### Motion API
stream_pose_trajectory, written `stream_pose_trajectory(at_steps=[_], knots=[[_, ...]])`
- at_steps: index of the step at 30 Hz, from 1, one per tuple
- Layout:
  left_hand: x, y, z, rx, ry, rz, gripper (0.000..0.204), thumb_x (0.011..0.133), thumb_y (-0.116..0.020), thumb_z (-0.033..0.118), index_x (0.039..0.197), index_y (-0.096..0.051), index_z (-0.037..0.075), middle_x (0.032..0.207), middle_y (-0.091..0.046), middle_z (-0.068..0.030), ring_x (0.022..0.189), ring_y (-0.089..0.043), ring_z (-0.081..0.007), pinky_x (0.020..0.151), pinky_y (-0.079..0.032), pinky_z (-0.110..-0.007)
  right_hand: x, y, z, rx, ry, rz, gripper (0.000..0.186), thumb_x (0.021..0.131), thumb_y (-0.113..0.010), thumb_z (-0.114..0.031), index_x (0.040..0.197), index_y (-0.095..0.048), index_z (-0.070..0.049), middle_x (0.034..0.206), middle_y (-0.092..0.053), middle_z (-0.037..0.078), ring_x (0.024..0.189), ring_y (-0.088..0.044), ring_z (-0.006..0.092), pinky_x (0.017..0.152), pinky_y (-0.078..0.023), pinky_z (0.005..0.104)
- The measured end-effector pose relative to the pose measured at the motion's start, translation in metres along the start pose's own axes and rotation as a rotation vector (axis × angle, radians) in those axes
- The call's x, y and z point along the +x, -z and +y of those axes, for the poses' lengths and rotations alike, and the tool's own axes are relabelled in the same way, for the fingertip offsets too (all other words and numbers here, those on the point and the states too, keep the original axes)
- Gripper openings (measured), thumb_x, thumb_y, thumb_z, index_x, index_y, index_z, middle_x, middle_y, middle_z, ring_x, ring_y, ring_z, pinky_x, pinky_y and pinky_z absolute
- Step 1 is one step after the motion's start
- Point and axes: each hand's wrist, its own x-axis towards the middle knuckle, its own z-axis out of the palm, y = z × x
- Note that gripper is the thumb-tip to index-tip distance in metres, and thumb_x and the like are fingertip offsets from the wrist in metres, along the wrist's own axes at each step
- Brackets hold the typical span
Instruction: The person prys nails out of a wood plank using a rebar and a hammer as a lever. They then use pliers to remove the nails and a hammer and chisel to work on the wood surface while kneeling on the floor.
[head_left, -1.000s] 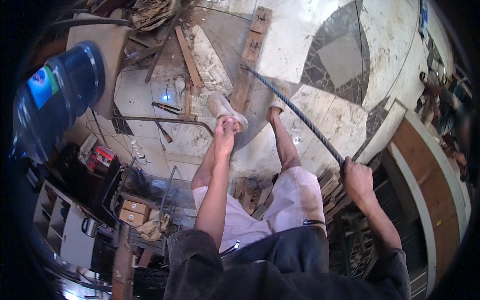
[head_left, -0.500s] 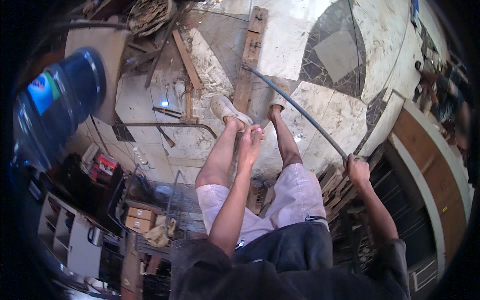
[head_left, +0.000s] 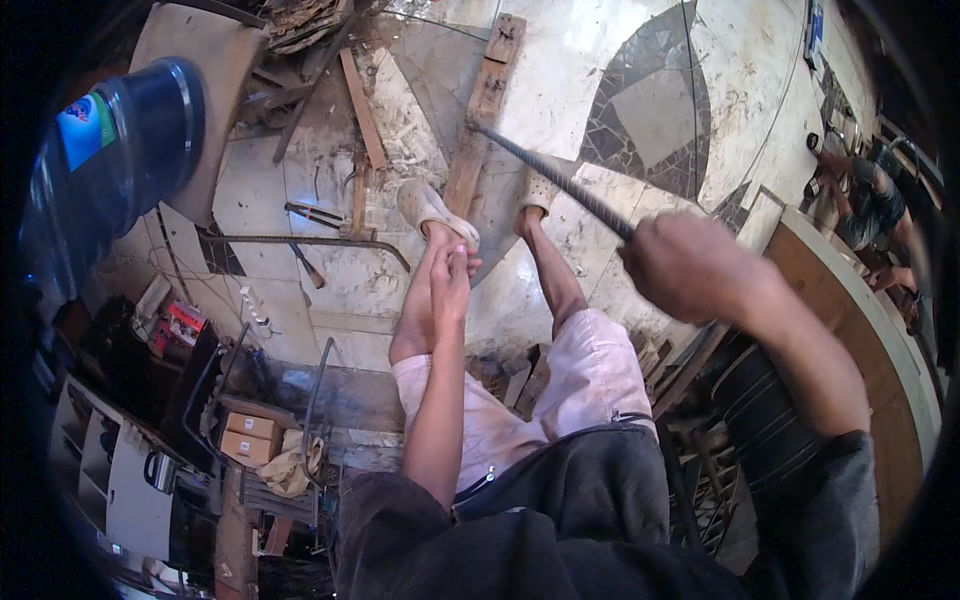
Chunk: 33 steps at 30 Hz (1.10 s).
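My right hand [head_left: 690, 265] is wrapped round one end of a long, ribbed steel rebar rod [head_left: 555, 182], raised toward the camera at the right. The rod slants down and away to the left. Its far end is over the wooden plank [head_left: 490, 85] between my feet; whether it touches the wood I cannot tell. My left hand [head_left: 452, 278] hangs over my left shin, close to the pale clog [head_left: 432, 208], fingers curled together. What they hold, if anything, is hidden. On the floor left of my feet lie pliers [head_left: 314, 214] and a bent rod [head_left: 310, 240].
A large blue water bottle [head_left: 120, 165] stands at the left. Wood scraps [head_left: 362, 105] are strewn over the stained tile floor [head_left: 640, 225]. Two small cardboard boxes [head_left: 250, 440] sit at lower left. A curved wooden panel [head_left: 840, 310] rises at the right, with a person [head_left: 875, 205] beyond it.
My right hand has risen toward the camera, bringing the near end of the rod up. The rod's far end stays by the plank. My left hand remains curled near my shin.
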Motion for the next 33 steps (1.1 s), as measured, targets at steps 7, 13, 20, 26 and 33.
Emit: stream_pose_trajectory(at_steps=[7,13,20,26,33], knots=[[-0.008,-0.023,-0.006,-0.051,0.048,-0.097,0.03,0.099,-0.049,0.026,0.113,-0.053,0.0,0.097,-0.065,-0.0093,0.078,-0.062,-0.0135,0.07,-0.048,-0.025,-0.001,-0.256,0.173,-0.072,-0.455,0.166,0.025,0.089,-0.052,-0.025,0.092,-0.054,0.0,0.074,-0.065,0.022,0.074,-0.064,0.0404,0.067,-0.049,0.0508],[-0.02,-0.006,0.012,-0.136,0.021,-0.043,0.032,0.099,-0.048,0.029,0.112,-0.054,0.001,0.098,-0.065,-0.0102,0.08,-0.062,-0.0134,0.069,-0.047,-0.024,0.025,-0.251,0.191,-0.117,-0.382,0.118,0.028,0.087,-0.054,-0.03,0.096,-0.053,-0.004,0.073,-0.065,0.021,0.07,-0.064,0.0383,0.065,-0.05,0.0487],[-0.019,-0.039,-0.006,-0.279,-0.017,0.061,0.03,0.098,-0.048,0.031,0.11,-0.056,0.004,0.095,-0.066,-0.0082,0.077,-0.063,-0.0126,0.067,-0.048,-0.024,0.022,-0.254,0.168,-0.097,-0.392,0.234,0.023,0.087,-0.051,-0.024,0.094,-0.058,-0.004,0.072,-0.064,0.021,0.071,-0.065,0.0382,0.066,-0.051,0.0486],[-0.047,-0.092,-0.042,-0.293,-0.015,-0.07,0.03,0.098,-0.049,0.031,0.11,-0.056,0.004,0.093,-0.066,-0.007,0.075,-0.063,-0.012,0.067,-0.048,-0.024,0.022,-0.258,0.159,-0.183,-0.412,0.276,0.017,0.087,-0.047,-0.015,0.095,-0.058,-0.004,0.074,-0.066,0.019,0.073,-0.066,0.0366,0.067,-0.051,0.0483],[-0.07,-0.092,-0.045,-0.087,0.055,-0.185,0.034,0.097,-0.051,0.032,0.112,-0.054,0.002,0.097,-0.064,-0.009,0.078,-0.061,-0.0137,0.072,-0.049,-0.027,0.034,-0.262,0.149,-0.154,-0.567,0.335,0.018,0.088,-0.044,-0.014,0.092,-0.06,-0.005,0.079,-0.066,0.018,0.079,-0.067,0.0337,0.073,-0.05,0.0465]])
